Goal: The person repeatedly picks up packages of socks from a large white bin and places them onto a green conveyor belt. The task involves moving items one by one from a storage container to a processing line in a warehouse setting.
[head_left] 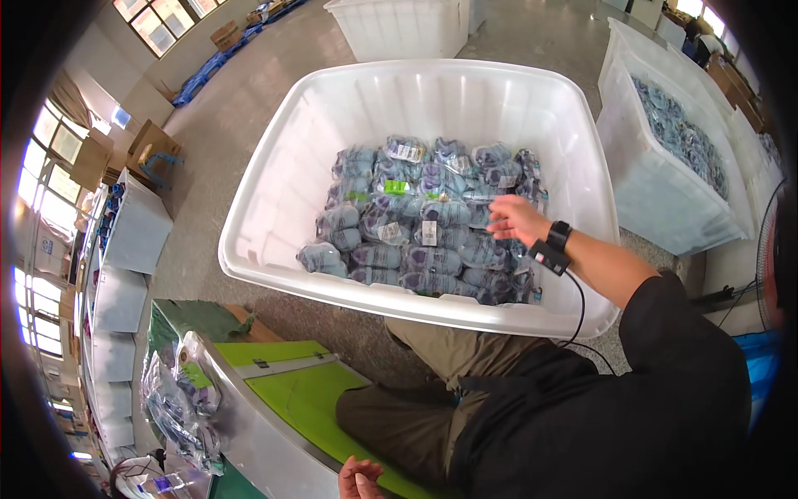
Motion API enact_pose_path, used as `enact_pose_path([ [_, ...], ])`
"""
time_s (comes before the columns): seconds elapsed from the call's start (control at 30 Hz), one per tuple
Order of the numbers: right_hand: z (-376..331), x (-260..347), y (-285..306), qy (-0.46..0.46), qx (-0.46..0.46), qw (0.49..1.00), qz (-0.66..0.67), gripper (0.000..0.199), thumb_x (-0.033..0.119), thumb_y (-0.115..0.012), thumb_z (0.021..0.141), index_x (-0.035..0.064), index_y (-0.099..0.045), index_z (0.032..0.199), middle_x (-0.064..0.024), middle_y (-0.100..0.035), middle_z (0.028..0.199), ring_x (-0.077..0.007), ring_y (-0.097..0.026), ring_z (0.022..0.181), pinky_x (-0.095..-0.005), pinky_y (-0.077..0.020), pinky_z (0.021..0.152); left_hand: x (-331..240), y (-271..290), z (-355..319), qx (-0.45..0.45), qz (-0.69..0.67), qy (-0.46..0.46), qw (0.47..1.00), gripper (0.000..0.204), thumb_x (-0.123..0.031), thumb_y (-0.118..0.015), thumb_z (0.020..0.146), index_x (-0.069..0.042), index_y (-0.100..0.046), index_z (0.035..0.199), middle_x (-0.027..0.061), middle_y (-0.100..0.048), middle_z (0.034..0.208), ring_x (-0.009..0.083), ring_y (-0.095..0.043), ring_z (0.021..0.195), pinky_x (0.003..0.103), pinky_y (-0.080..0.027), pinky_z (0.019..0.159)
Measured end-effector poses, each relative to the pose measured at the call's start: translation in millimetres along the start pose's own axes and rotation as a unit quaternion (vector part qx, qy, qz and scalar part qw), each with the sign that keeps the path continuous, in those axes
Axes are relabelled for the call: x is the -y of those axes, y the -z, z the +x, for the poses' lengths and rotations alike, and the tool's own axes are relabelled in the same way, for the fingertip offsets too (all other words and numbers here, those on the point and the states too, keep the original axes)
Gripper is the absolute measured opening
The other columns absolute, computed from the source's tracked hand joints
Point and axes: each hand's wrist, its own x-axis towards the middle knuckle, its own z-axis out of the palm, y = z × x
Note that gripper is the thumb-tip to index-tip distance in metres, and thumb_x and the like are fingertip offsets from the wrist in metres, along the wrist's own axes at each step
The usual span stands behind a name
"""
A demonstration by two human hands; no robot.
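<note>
A large white plastic tub (274,166) stands in front of me, holding rows of clear-wrapped packs of blue-grey yarn balls (432,262). Some packs carry white or green labels. Over the right side of these packs is my right hand (517,219), its fingers loosely bent and apart, with nothing visible in them. A small black device is strapped at that wrist, and a cable runs from it. My left hand (360,480) shows at the lower edge beside the green board, fingers curled together and partly cut off; nothing shows in it.
Left of my legs stands a metal-edged table with a bright green board (307,395) and clear plastic packaging (179,407) on it. Another white bin (665,150) full of yarn packs stands at right, near a fan (771,249). White bins (129,224) line the left side.
</note>
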Motion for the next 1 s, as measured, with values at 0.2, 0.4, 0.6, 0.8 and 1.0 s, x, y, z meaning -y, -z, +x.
enact_pose_path([
  [0.2, -58, -12, -93, 0.111, 0.239, 0.937, -0.230, 0.050, 0.035, -0.072, 0.100, 0.0016, -0.060, 0.134, -0.0041, -0.066, 0.106, -0.0186, -0.069, 0.096, -0.0340, -0.0587, 0.079, 1, 14, -4, -0.045, -0.002, 0.022, 0.999, 0.041, -0.019, -0.060, 0.109, 0.002, -0.055, 0.144, 0.0124, -0.070, 0.121, 0.0236, -0.069, 0.107, 0.039, -0.056, 0.095],
  [0.4, -100, -6, -133, 0.349, 0.250, 0.796, -0.427, 0.055, 0.032, -0.077, 0.093, 0.0019, -0.060, 0.136, -0.0150, -0.061, 0.120, -0.0307, -0.062, 0.113, -0.0400, -0.0533, 0.094, 7, 20, -7, -0.051, -0.024, 0.023, 0.998, 0.048, -0.015, -0.061, 0.107, 0.002, -0.049, 0.150, 0.0148, -0.065, 0.133, 0.0262, -0.065, 0.118, 0.041, -0.052, 0.103],
  [0.6, -123, -23, -165, 0.433, 0.250, 0.720, -0.481, 0.064, 0.019, -0.080, 0.084, 0.0016, -0.053, 0.140, -0.0184, -0.052, 0.135, -0.0378, -0.057, 0.122, -0.0443, -0.0483, 0.103, 1, 38, -10, -0.128, -0.041, -0.013, 0.991, 0.029, -0.008, -0.061, 0.106, 0.004, -0.063, 0.132, 0.0096, -0.072, 0.110, 0.0200, -0.070, 0.094, 0.035, -0.059, 0.083],
  [0.8, -123, -40, -169, 0.451, 0.214, 0.707, -0.501, 0.069, 0.000, -0.070, 0.082, 0.0039, -0.050, 0.147, -0.0182, -0.049, 0.137, -0.0394, -0.053, 0.127, -0.0439, -0.0437, 0.110, -7, 124, -12, -0.298, 0.111, -0.111, 0.942, 0.035, -0.014, -0.066, 0.105, 0.007, -0.063, 0.133, 0.0119, -0.070, 0.120, 0.0173, -0.066, 0.105, 0.030, -0.053, 0.092],
  [1.0, -113, -49, -164, 0.442, 0.212, 0.711, -0.504, 0.070, -0.002, -0.068, 0.083, 0.0044, -0.048, 0.150, -0.0189, -0.045, 0.144, -0.0395, -0.049, 0.135, -0.0447, -0.0387, 0.115, 23, 297, -47, -0.493, 0.449, -0.114, 0.736, 0.048, -0.023, -0.076, 0.095, 0.003, -0.064, 0.132, 0.0205, -0.066, 0.131, 0.0333, -0.060, 0.125, 0.045, -0.044, 0.111],
])
